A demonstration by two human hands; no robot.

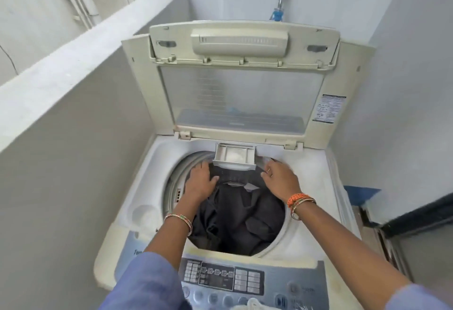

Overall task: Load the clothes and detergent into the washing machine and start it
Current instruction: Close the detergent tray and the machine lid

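Head cam: top-load washing machine [316,174] w/ lid [241,93] flipped up, dark clothes [240,214] piled in the drum. Detergent drawer [234,157] is pulled out at the back rim w/ white powder in it, sitting right btwn and just beyond both hands. Left hand [199,182] is spread flat, resting on the clothes by the drum's left edge. Right hand [279,179] has fingers loosely out at the rim, holding nothing afaict, and it's a bit nearer the drawer front. Drawer slides straight away from the person, so prob push it shut next, then lid, then the control panel [221,277].
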